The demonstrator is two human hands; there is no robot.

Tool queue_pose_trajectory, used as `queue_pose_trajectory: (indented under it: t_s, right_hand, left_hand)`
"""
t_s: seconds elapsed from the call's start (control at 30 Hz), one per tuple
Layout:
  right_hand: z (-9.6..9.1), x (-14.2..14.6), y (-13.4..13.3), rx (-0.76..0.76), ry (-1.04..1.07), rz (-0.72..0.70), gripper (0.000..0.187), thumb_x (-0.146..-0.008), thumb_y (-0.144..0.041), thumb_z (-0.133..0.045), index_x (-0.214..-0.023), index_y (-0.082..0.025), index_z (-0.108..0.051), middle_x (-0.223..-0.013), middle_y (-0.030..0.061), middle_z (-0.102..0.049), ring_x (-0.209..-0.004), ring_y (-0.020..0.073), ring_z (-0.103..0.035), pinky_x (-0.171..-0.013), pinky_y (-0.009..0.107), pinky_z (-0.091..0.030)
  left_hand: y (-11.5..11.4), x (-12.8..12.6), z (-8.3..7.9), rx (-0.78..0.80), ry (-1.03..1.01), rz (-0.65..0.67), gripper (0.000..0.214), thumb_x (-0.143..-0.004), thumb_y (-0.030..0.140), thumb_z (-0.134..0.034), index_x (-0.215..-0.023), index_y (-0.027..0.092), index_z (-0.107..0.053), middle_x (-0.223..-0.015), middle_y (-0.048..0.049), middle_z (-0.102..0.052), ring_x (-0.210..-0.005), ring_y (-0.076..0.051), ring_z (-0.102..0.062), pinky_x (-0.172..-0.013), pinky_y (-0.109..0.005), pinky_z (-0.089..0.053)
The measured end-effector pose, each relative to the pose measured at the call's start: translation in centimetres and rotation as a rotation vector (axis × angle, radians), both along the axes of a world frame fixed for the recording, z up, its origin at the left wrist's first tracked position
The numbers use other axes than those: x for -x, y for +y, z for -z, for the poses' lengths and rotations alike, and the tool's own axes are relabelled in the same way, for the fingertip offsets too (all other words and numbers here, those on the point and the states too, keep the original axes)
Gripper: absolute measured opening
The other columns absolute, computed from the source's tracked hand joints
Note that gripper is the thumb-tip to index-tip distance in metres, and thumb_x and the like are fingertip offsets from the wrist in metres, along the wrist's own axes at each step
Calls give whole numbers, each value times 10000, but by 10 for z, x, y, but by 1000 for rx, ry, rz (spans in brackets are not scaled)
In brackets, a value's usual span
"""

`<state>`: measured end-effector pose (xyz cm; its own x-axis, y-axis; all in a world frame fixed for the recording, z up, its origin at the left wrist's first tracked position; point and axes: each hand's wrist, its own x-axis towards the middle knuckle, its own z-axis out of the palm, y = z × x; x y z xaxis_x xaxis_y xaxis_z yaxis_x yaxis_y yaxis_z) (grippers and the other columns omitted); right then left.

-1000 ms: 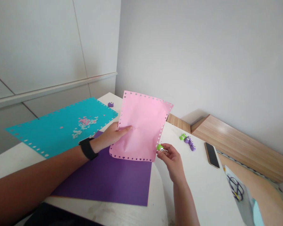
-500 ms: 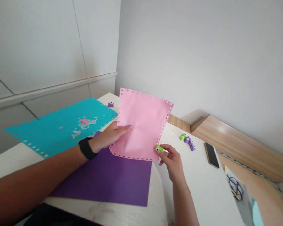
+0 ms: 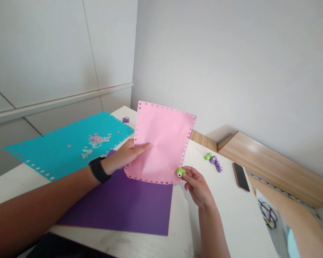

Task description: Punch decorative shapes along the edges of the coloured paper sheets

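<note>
My left hand (image 3: 127, 154) holds a pink paper sheet (image 3: 161, 141) by its left edge, raised and tilted above the table. Small punched holes run along the sheet's borders. My right hand (image 3: 196, 184) pinches a small green hole punch (image 3: 181, 172) that sits on the sheet's lower right corner. A black band is on my left wrist.
A purple sheet (image 3: 123, 204) lies under my hands on the white table (image 3: 231, 215). A teal sheet (image 3: 67, 145) with paper bits lies at the left. Several small punches (image 3: 214, 160), a phone (image 3: 240, 176), one purple punch (image 3: 126, 119) and a bag with scissors (image 3: 269, 215) are nearby.
The green punch has slid left onto the pink sheet's lower right corner. The sheet has lifted and shifted slightly.
</note>
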<state>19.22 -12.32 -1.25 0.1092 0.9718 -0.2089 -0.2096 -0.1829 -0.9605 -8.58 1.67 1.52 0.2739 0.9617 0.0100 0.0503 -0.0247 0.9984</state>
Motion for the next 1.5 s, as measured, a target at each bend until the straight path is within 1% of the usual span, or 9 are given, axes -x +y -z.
queue_pose_trajectory:
  t_s: [0.33,0.47,0.63,0.7,0.9,1.03,1.13,1.27,1.5]
  right_hand:
    - [11,1,5,57,61,46,358,-729,-353,-876,-1032,-190,-775,-977,74,-747,-692,116,-568,-464,173,-405]
    - [10,5,3,72,13,-19,365,-689,-306,-904,-1014,-205,-775,-996,57,-747,-746,130,-605,-518,185,-445]
    - [13,6,1,108,-46,-80,408,-684,-305,-910,-1043,-200,-746,-939,41,-747,-738,145,-626,-607,235,-501]
    - [15,6,1,98,-47,-123,429,-676,-288,-914,-1054,-194,-737,-928,41,-746,-734,149,-630,-634,252,-510]
    - [13,6,2,14,-157,-103,359,-733,-321,-868,-1038,-189,-732,-916,53,-737,-704,159,-601,-522,239,-442]
    - [11,5,3,-12,-157,-56,325,-755,-334,-853,-1028,-201,-738,-909,41,-724,-679,140,-557,-494,229,-361]
    - [11,5,3,-22,-141,-60,313,-763,-331,-848,-1033,-211,-744,-913,38,-724,-692,142,-556,-529,241,-363]
    - [12,5,4,-54,-132,-64,280,-780,-318,-839,-1027,-219,-750,-940,46,-733,-763,164,-589,-613,267,-409]
    - [17,7,6,-85,-91,-20,285,-773,-319,-848,-1026,-226,-754,-931,38,-744,-829,191,-634,-761,321,-478]
  left_hand:
    - [-5,2,-7,24,39,45,335,-751,445,-800,-919,162,-736,-570,-47,-711,-701,-265,-732,-475,-247,-509]
    - [-2,2,-1,21,58,60,379,-775,482,-777,-955,150,-743,-684,-74,-763,-756,-271,-740,-524,-261,-535]
    - [2,2,11,-2,9,127,446,-812,511,-743,-1090,162,-734,-1063,-110,-788,-934,-271,-742,-719,-292,-587]
    - [4,2,14,-7,7,140,464,-822,523,-729,-1116,164,-727,-1114,-113,-777,-949,-268,-739,-735,-291,-585]
    - [1,1,7,-2,59,90,432,-789,528,-753,-1008,155,-743,-809,-98,-791,-808,-283,-746,-565,-277,-547]
    - [-1,2,2,-15,86,77,411,-788,505,-757,-998,152,-752,-665,-74,-755,-824,-306,-749,-570,-294,-560]
    - [1,3,5,-54,96,95,454,-805,515,-734,-1083,156,-746,-891,-100,-802,-949,-320,-741,-688,-328,-597]
    - [6,4,11,-139,90,132,517,-844,535,-687,-1215,176,-702,-1223,-108,-741,-1117,-314,-695,-927,-378,-569]
    - [8,4,18,-110,44,188,527,-840,547,-694,-1212,174,-697,-1239,-130,-731,-1117,-323,-697,-930,-374,-570]
